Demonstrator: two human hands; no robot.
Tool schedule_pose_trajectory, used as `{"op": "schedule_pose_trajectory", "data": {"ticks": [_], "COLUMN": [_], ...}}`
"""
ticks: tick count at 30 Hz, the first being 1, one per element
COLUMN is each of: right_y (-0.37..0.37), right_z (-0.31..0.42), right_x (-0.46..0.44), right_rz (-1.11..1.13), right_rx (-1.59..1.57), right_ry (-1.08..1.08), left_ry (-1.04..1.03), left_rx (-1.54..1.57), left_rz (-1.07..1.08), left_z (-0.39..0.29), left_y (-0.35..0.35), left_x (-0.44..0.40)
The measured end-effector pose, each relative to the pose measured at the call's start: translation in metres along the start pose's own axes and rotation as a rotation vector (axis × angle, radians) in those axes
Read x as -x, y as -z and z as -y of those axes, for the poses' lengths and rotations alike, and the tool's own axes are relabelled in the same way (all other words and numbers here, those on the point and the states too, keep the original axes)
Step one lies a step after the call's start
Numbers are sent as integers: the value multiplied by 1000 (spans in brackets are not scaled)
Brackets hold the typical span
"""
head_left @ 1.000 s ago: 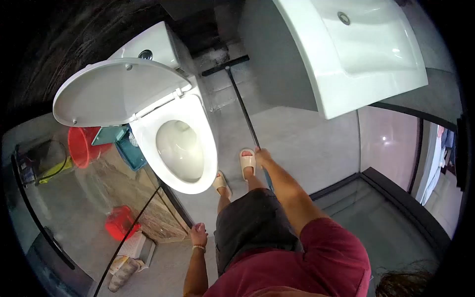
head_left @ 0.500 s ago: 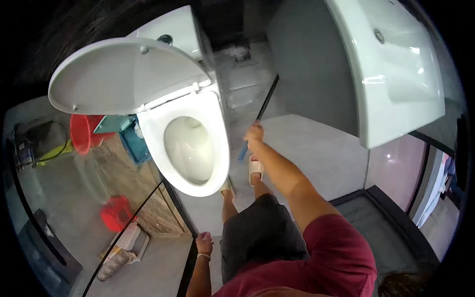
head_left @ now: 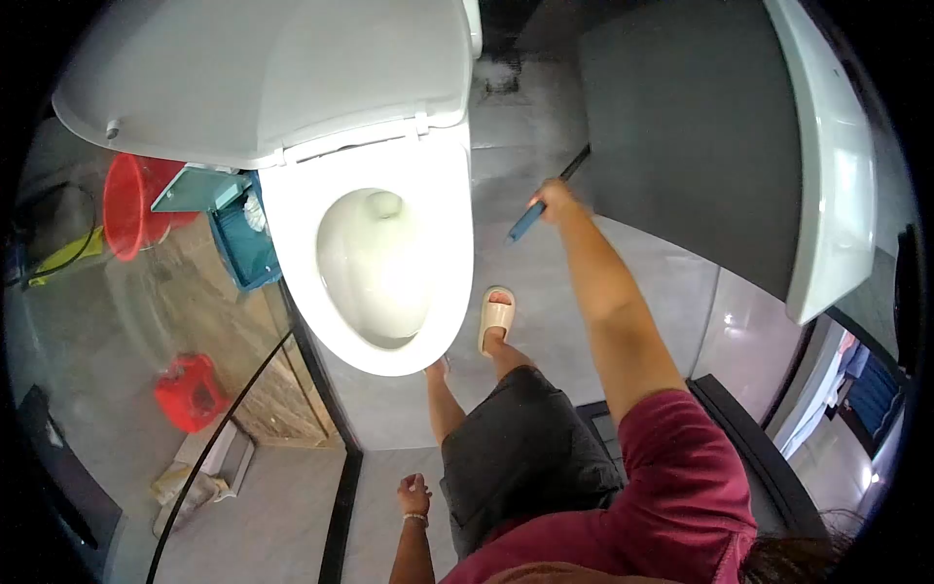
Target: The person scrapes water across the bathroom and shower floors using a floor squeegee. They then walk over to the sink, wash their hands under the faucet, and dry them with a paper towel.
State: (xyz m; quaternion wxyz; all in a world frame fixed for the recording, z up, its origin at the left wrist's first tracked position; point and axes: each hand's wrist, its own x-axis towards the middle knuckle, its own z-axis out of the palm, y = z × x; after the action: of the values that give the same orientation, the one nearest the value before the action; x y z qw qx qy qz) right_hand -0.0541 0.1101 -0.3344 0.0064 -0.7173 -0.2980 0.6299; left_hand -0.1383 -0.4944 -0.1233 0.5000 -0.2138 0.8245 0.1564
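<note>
My right hand (head_left: 555,200) is wrapped round a long handle (head_left: 525,223) with a blue grip end and a thin black shaft. The shaft runs away from me beside the dark grey cabinet (head_left: 696,136); its far end is hidden, so I cannot tell what tool it is. Left of it stands a white toilet (head_left: 457,282), its lid (head_left: 282,78) raised and the bowl uncovered. My left hand (head_left: 413,494) hangs low by my dark shorts, loosely curled with fingers a little apart, holding nothing.
A teal bin (head_left: 238,238) with its lid up stands against the toilet's left side, beside a red bucket (head_left: 122,209). Behind a black-framed glass panel (head_left: 341,516) lies a red basket (head_left: 190,394). A white washbasin (head_left: 837,175) juts out at right.
My right hand has moved right and farther from me with the handle, and more of the shaft is hidden by the cabinet. The view has shifted closer to the toilet.
</note>
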Motion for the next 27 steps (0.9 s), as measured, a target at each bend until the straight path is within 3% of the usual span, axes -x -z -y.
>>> {"op": "schedule_pose_trajectory", "data": {"ticks": [1, 2, 3, 8, 12, 15, 17, 19, 21, 23, 25, 27], "right_y": [-7, -5, -4, -66, -90, -86, -83, -74, -60, -50, -43, -32], "right_z": [-5, -18, -43, -35, -132, -87, -76, -81, -86, -91, -105, -93], "right_x": [11, 22, 28, 95, 13, 134, 183, 207, 221, 227, 207, 202], "right_rz": [-48, -60, 162, -66, 109, 86, 36, -1, 97, 85, -37, -16], "right_rx": [-191, -193, -499, -372, 155, -56, -180, -291, -617, -630, -554, -619], "right_ry": [-144, -136, -67, -104, 160, -141, -212, -172, -183, -222, -46, -100], "left_ry": [-5, -29, -53, -174, -224, -254, -293, -273, -293, -261, -274, -271], "left_rx": [-1, 16, 33, -35, -7, -39, -33, -22, -11, -148, -178, -211], "left_rz": [16, 23, 28, 73, 17, -9, -35, -66, -68, -44, -57, -81], "left_z": [-2, -9, -16, -33, -45, -46, -46, -47, -26, -29, -25, -18], "left_y": [-1, -2, -2, 14, 31, 46, 53, 61, 70, 75, 76, 77], "left_x": [0, 1, 3, -5, -4, -7, -1, -1, -24, -19, -23, -25]}}
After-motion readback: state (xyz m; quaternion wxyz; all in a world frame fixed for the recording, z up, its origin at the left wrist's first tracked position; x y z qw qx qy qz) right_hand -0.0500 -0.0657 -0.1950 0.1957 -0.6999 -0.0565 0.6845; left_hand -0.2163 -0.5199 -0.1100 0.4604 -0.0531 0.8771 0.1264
